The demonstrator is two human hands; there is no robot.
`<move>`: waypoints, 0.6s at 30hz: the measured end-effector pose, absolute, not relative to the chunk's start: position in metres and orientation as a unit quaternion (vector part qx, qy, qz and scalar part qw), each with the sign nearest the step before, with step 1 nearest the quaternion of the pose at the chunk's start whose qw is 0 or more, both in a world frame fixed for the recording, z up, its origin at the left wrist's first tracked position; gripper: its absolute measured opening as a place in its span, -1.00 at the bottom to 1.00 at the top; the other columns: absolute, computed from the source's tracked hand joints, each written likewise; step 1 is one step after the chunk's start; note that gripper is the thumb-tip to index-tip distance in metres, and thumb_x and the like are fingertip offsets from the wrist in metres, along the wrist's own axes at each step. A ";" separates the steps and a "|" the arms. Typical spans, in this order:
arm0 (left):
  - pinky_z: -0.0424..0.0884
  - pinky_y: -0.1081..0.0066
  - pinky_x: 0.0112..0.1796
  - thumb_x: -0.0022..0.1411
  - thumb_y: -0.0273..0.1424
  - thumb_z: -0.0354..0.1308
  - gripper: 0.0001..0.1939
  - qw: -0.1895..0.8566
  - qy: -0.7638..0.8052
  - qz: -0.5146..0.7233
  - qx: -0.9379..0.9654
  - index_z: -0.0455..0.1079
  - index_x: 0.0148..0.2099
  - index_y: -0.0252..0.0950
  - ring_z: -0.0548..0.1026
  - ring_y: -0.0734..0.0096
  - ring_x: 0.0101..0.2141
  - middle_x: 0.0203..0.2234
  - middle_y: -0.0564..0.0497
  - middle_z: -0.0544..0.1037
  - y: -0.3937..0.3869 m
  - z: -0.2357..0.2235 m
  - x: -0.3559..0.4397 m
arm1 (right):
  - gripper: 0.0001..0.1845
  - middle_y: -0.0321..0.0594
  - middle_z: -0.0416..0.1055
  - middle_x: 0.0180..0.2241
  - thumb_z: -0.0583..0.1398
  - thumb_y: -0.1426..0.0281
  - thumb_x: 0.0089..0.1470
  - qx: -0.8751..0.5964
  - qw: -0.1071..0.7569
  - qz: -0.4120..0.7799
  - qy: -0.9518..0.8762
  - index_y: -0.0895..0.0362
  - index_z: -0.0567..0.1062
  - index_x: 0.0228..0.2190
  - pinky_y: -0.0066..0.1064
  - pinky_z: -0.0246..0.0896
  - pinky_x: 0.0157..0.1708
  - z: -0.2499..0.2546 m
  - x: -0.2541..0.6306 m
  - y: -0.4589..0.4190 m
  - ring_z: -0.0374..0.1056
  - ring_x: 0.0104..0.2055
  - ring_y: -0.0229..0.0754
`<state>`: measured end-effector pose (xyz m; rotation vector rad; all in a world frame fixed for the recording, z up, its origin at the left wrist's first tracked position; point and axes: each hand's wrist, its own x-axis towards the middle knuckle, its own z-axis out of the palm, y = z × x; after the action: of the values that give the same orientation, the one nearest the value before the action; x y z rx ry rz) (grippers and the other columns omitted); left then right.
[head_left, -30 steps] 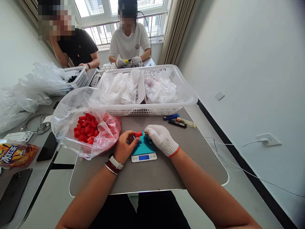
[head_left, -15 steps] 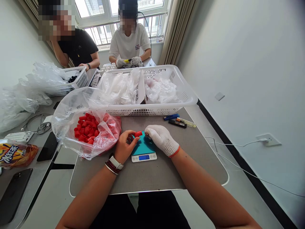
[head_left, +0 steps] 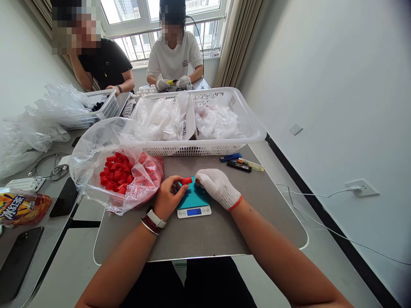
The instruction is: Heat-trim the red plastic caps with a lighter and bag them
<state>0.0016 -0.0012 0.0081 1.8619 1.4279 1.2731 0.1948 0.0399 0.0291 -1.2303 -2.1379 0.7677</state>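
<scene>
Between the thumb and fingers of my bare left hand (head_left: 170, 191) is a short red plastic cap (head_left: 186, 181), held just over the left part of a small digital scale (head_left: 194, 211). The scale has a teal top and its display seems to read zero. My right hand (head_left: 214, 184), in a white knitted glove, is closed at the scale's upper right. Its fingertips are pinched together close to the cap; what they hold, if anything, is too small to make out. Left of my hands lies a clear plastic bag (head_left: 90, 171) full of similar red caps (head_left: 117, 173).
A large white basket (head_left: 205, 147) with plastic bags stands behind the scale. Pens and a black marker (head_left: 239, 166) lie at the right. Phones (head_left: 21, 261) and a bottle (head_left: 25, 207) rest on the left table. Two people sit across; one wears gloves (head_left: 183, 82).
Almost nothing differs. The red cap in my left hand has shifted very slightly, and both hands stay over the scale.
</scene>
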 end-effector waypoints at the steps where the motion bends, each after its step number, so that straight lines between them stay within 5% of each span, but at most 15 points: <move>1: 0.41 0.47 -0.43 0.23 -0.30 0.25 -0.83 0.234 0.520 0.463 0.678 0.45 -0.18 -0.28 0.44 0.50 -0.47 -0.39 0.02 0.57 -0.001 0.008 0.002 | -0.58 -0.24 0.31 -0.56 -0.12 0.25 0.21 -0.457 0.285 0.285 -0.793 0.12 0.29 -0.59 -0.39 0.00 -0.40 0.028 0.195 0.040 0.19 -0.46 -0.23; 18: 0.41 0.48 -0.43 0.23 -0.31 0.25 -0.84 0.235 0.519 0.460 0.681 0.45 -0.19 -0.28 0.43 0.50 -0.47 -0.39 0.02 0.57 -0.002 0.009 0.002 | -0.52 -0.24 0.31 -0.56 -0.13 0.19 0.24 -0.464 0.269 0.253 -0.805 0.12 0.29 -0.59 -0.37 -0.03 -0.40 0.030 0.197 0.040 0.19 -0.47 -0.23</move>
<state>0.0017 -0.0019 0.0093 1.8673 1.4245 1.2632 0.1972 0.0396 0.0296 -1.2516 -2.1707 0.6835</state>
